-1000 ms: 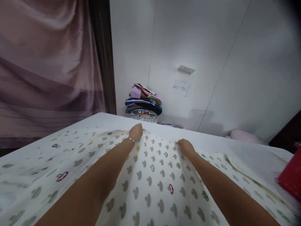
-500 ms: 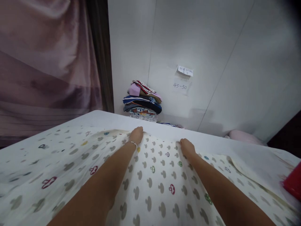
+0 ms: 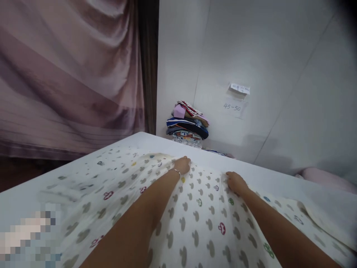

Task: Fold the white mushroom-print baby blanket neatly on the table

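A white cloth printed with grey and a few coloured mushrooms (image 3: 195, 216) is spread over a white table. Near its far edge, my left hand (image 3: 182, 165), with a thin bracelet at the wrist, has its fingers closed on the fabric. My right hand (image 3: 235, 182) grips the same edge a short way to the right, fingers curled down. Between the two hands the fabric is drawn fairly flat, with soft folds running toward me. On the right, one edge of the cloth is folded over. My fingertips are partly hidden.
A stack of folded clothes (image 3: 188, 123) stands beyond the table (image 3: 142, 139) against the white wall (image 3: 264, 56). Paper notes (image 3: 232, 107) are stuck there. A pink curtain (image 3: 83, 74) hangs at left; a pale pink bundle (image 3: 326, 178) lies at right. Pixelation hides the lower left.
The view has swung left, so everything appears further right. Both hands keep hold of the cloth's far edge. A red thing at the right edge has left the view.
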A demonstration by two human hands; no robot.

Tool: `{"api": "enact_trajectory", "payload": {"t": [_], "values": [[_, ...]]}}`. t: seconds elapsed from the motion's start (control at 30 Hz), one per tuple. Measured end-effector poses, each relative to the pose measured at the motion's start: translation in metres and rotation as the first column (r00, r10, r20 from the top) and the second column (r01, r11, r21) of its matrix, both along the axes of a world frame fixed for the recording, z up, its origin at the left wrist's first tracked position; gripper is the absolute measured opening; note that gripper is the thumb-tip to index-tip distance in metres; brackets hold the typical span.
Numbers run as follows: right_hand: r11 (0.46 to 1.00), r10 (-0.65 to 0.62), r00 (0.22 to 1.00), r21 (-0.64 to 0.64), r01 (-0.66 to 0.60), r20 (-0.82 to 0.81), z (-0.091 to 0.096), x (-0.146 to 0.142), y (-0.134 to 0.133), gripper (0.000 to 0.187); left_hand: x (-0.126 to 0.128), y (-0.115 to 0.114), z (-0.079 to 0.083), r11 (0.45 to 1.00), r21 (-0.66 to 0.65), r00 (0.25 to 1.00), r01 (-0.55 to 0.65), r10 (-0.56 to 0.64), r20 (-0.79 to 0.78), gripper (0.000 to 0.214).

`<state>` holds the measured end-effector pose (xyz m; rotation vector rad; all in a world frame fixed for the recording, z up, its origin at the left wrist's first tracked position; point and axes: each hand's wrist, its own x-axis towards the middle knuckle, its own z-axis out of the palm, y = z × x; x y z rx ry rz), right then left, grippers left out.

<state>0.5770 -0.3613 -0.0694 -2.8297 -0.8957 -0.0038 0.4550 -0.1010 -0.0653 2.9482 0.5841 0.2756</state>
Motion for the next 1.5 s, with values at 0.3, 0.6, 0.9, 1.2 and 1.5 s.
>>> {"api": "enact_trajectory", "payload": {"t": [0.3, 0.6, 0.9, 1.2, 1.5], "values": [[0.990, -0.118, 0.993, 0.073, 0.116, 0.020, 0.025, -0.017, 0.008, 0.028, -0.011, -0.017, 0.034, 0.997, -0.030, 0.997, -0.074, 0.075, 0.016, 0.025], [0.971, -0.212, 0.976, 0.124, 0.205, 0.043, 0.034, 0.002, 0.024, 0.031, 0.013, -0.015, 0.053, 0.987, -0.051, 0.981, -0.150, 0.155, 0.112, 0.030], [0.998, 0.000, 0.997, 0.059, -0.004, 0.074, -0.012, -0.009, 0.020, 0.035, -0.006, -0.006, -0.012, 0.990, -0.028, 0.986, 0.136, -0.133, 0.103, 0.026], [0.994, 0.029, 0.999, -0.102, -0.024, 0.039, 0.000, 0.024, 0.004, 0.035, 0.006, 0.006, -0.013, 0.988, 0.034, 0.984, 0.153, -0.156, 0.088, 0.031], [0.982, 0.056, 0.998, -0.180, -0.062, -0.038, 0.012, 0.039, 0.001, 0.024, 0.020, 0.009, 0.008, 0.984, 0.048, 0.985, 0.173, -0.171, -0.037, 0.022]]}}
